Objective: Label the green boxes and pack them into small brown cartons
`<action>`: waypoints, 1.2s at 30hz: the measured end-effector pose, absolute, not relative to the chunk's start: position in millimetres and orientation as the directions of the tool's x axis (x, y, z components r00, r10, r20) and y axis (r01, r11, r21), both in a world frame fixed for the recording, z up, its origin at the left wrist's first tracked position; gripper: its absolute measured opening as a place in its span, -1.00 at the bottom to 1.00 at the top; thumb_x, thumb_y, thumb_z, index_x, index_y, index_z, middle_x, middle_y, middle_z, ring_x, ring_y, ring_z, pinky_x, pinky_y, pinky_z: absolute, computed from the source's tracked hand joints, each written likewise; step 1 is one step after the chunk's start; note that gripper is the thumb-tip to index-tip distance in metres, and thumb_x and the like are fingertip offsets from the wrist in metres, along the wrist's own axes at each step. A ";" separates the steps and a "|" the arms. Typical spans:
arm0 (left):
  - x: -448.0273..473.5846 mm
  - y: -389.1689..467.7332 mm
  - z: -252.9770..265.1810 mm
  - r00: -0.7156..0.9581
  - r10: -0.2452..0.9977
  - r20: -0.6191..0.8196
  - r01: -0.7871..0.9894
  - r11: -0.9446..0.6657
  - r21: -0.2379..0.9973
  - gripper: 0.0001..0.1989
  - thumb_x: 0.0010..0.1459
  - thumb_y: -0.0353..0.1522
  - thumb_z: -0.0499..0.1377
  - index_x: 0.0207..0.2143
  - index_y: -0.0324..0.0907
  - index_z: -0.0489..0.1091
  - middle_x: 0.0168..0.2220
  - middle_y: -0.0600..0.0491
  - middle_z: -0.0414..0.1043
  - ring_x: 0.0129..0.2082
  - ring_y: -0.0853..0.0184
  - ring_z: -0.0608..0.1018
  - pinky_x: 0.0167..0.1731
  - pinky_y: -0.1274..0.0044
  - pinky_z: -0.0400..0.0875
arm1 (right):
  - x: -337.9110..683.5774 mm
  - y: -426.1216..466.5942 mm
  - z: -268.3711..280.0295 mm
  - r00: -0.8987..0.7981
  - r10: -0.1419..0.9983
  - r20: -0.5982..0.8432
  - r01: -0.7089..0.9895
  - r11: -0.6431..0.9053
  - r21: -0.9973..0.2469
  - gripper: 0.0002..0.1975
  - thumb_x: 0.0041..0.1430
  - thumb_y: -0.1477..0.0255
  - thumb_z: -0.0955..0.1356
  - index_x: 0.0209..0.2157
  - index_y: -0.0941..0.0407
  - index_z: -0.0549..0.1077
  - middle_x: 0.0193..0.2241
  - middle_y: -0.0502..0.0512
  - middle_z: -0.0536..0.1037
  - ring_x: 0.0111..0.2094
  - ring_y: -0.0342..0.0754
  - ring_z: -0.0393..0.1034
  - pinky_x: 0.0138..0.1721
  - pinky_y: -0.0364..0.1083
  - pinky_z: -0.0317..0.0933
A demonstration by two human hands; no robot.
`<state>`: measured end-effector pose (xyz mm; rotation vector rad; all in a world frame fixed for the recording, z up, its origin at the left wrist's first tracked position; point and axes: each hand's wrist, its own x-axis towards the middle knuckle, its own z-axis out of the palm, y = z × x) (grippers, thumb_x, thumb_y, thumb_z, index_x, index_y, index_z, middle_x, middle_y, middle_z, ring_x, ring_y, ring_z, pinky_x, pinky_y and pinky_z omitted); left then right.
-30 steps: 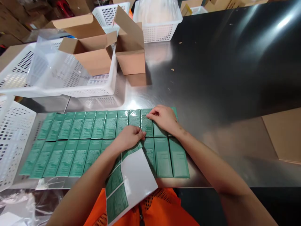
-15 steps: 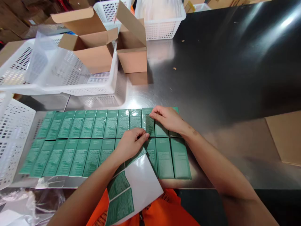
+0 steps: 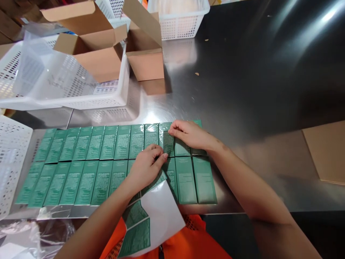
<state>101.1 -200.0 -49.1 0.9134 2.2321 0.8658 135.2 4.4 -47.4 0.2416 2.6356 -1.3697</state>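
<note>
Two rows of green boxes [image 3: 109,142] lie side by side along the metal table. A small dark green label [image 3: 168,144] lies over one box in the far row. My right hand [image 3: 188,133] pinches its upper edge between thumb and fingertips. At its lower left corner, my left hand [image 3: 149,163] is closed, thumb and finger together on the label's edge. Beneath the left hand and wrist a label sheet [image 3: 164,212] slants down over the table edge toward my lap, with green labels on its left side and bare white backing on the right.
White plastic baskets [image 3: 122,86] stand at the back left, one bearing an open cardboard box [image 3: 99,63]. Another open carton [image 3: 149,64] stands beside it. Flat cardboard [image 3: 329,151] lies at the right. Clear plastic wrap [image 3: 51,233] is at the lower left.
The view has shifted slightly, so the table things appear a little further left. Both hands stay at the label with almost the same grip.
</note>
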 end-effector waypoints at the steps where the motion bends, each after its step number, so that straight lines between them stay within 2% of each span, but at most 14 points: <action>1: 101.1 -199.8 -48.5 -0.599 0.756 -0.262 0.385 0.559 0.734 -0.69 0.28 -0.31 0.02 -0.55 -0.15 0.25 -0.35 0.06 0.35 -0.32 0.32 0.42 -0.27 0.47 0.23 | 135.3 4.5 -47.1 -0.974 0.065 -0.219 0.216 0.573 -0.791 -0.79 0.30 0.31 0.30 -0.35 0.14 0.42 -0.48 -0.06 0.43 -0.46 -0.16 0.22 -0.40 -0.16 0.01; 21: 98.8 -201.0 -41.5 -0.578 0.774 -0.258 0.412 0.550 0.727 -0.69 0.29 -0.29 0.03 -0.52 -0.15 0.32 -0.43 0.11 0.34 -0.39 0.36 0.41 -0.32 0.51 0.22 | 136.0 5.3 -43.6 -0.974 0.055 -0.221 0.209 0.602 -0.771 -0.80 0.35 0.33 0.29 -0.29 0.14 0.44 -0.42 -0.04 0.49 -0.43 -0.16 0.26 -0.37 -0.18 0.03; 24: 95.9 -201.1 -39.9 -0.586 0.735 -0.341 0.393 0.626 0.674 -0.67 0.28 -0.23 0.02 -0.52 -0.13 0.34 -0.50 0.12 0.35 -0.45 0.35 0.39 -0.38 0.50 0.19 | 134.6 3.0 -50.0 -0.979 0.079 -0.186 0.197 0.584 -0.787 -0.81 0.32 0.31 0.31 -0.28 0.13 0.47 -0.40 -0.03 0.53 -0.41 -0.16 0.31 -0.38 -0.17 0.04; 28: 91.8 -201.7 -42.7 -0.623 0.622 -0.475 0.346 0.763 0.546 -0.59 0.30 -0.13 -0.06 -0.48 -0.12 0.40 -0.62 0.13 0.28 -0.54 0.32 0.36 -0.46 0.48 0.12 | 132.4 -4.5 -58.8 -0.969 0.199 -0.147 0.241 0.631 -0.737 -0.81 0.25 0.24 0.37 -0.30 0.07 0.52 -0.39 -0.05 0.57 -0.40 -0.13 0.35 -0.42 -0.16 0.01; 31: 89.0 -200.7 -45.7 -0.632 0.620 -0.466 0.376 0.770 0.515 -0.57 0.31 -0.15 -0.08 -0.48 -0.12 0.41 -0.58 0.08 0.36 -0.49 0.29 0.40 -0.42 0.47 0.15 | 131.3 -9.1 -61.6 -0.960 0.250 -0.129 0.267 0.671 -0.691 -0.79 0.22 0.20 0.38 -0.33 0.04 0.55 -0.40 -0.05 0.58 -0.40 -0.12 0.36 -0.43 -0.14 0.00; 36: 86.9 -195.5 -45.4 -0.614 0.638 -0.466 0.433 0.765 0.477 -0.60 0.30 -0.20 -0.05 -0.53 -0.11 0.39 -0.55 0.04 0.42 -0.47 0.25 0.43 -0.40 0.46 0.15 | 130.5 -9.0 -63.2 -0.961 0.243 -0.130 0.264 0.684 -0.680 -0.78 0.21 0.21 0.38 -0.35 0.06 0.56 -0.43 -0.01 0.57 -0.41 -0.10 0.36 -0.43 -0.12 0.01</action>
